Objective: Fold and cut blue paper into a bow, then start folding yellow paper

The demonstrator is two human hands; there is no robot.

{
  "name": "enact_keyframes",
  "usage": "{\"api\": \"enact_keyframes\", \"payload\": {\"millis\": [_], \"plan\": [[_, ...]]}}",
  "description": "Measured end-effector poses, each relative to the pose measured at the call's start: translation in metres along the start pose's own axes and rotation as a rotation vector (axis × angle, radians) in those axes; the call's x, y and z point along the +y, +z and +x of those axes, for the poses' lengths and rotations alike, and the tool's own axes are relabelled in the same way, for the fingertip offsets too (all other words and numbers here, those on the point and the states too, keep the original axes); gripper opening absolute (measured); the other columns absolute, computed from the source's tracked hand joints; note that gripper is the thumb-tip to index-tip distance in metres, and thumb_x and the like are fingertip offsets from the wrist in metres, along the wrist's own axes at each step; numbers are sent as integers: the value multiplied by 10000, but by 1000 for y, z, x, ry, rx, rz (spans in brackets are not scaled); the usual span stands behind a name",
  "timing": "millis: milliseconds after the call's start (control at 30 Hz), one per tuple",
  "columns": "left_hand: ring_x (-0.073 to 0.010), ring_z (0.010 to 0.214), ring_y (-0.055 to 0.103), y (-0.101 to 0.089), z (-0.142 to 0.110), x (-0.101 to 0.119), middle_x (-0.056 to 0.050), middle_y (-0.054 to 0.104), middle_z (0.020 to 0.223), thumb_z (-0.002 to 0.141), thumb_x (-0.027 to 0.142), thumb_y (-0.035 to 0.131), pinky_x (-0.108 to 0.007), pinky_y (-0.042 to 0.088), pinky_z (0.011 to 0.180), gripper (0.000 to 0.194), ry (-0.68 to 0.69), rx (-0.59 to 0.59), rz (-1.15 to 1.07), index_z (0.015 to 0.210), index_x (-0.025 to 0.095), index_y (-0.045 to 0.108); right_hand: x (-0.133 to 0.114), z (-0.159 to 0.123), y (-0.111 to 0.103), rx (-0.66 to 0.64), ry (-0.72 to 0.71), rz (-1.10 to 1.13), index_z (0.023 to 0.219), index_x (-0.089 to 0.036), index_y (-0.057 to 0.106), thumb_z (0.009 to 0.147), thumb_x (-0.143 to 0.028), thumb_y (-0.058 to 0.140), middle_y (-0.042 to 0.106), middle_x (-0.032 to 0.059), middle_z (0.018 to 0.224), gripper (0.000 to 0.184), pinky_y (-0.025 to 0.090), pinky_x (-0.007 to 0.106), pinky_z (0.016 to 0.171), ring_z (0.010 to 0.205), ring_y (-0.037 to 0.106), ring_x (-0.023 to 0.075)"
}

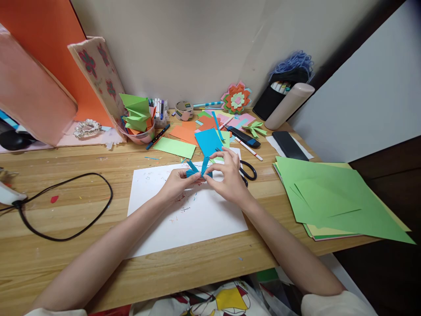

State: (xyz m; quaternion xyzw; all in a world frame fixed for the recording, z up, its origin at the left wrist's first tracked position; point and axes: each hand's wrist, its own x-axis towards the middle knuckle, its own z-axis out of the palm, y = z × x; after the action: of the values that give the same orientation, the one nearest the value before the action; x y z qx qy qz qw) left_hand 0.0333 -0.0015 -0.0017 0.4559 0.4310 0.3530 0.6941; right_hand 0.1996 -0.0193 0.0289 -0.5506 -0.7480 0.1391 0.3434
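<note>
Both hands meet over a white sheet (197,219) on the wooden desk (66,237). My left hand (179,182) pinches a small folded blue paper piece (199,169) from the left. My right hand (226,175) pinches the same piece from the right, fingers curled around it. Thin blue strips stick up from the piece. A larger blue paper (208,141) lies just behind the hands. Black-handled scissors (248,171) lie just right of my right hand, partly hidden by it.
A stack of green sheets (332,197) covers the desk's right end. A black cable loop (66,206) lies at left. Behind are a light green slip (174,147), orange papers (186,131), markers (159,107), a tape roll (183,109), a paper flower (237,98) and a pen (248,148).
</note>
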Motion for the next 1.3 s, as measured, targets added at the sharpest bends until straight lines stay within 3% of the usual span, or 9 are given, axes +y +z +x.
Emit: {"api": "enact_keyframes", "payload": {"millis": [200,333,533,667,767,833,1300], "plan": [[-246,816,668,0,0,-2,-134,722,838,638,445,717,-386,494,816,381,23,67,85,803,102,717,-3,-1,2,2,11,-22,666,-228,657,715,-185,614,522,71,1088,79,126,557,1044,1259,281,300],[-246,840,666,0,0,-3,-134,720,866,645,440,716,-399,490,846,385,57,51,42,820,97,707,-5,-3,4,25,-2,-60,693,-227,648,738,-184,608,523,71,1099,73,113,557,1043,1259,285,299],[-247,851,669,4,-1,-4,-125,722,859,648,438,713,-396,502,852,373,80,80,39,815,105,695,-1,-3,6,58,-4,-24,808,-224,608,753,-190,622,499,90,1125,67,290,470,973,1199,385,275],[-248,825,675,6,-2,-3,-113,723,820,638,443,718,-401,520,824,376,88,132,20,808,110,680,10,2,8,15,162,340,956,-197,542,700,-255,676,540,87,1043,295,440,374,835,981,547,214],[-253,806,678,7,-3,-1,-112,725,803,628,455,720,-409,526,805,404,86,155,21,829,107,676,19,6,9,-179,336,676,875,-179,566,685,-337,671,603,45,880,268,484,296,674,773,591,163],[-247,779,680,8,-3,0,-107,725,778,622,456,724,-404,527,796,405,85,164,30,821,107,677,23,7,9,-247,394,765,775,-169,589,663,-366,682,611,19,771,245,476,279,640,699,589,148],[-252,777,679,9,-3,-5,-109,725,775,636,459,712,-381,530,767,373,127,205,68,772,113,681,14,4,15,-74,407,708,588,-160,622,647,-383,702,606,9,606,244,448,275,611,604,553,145]]}}
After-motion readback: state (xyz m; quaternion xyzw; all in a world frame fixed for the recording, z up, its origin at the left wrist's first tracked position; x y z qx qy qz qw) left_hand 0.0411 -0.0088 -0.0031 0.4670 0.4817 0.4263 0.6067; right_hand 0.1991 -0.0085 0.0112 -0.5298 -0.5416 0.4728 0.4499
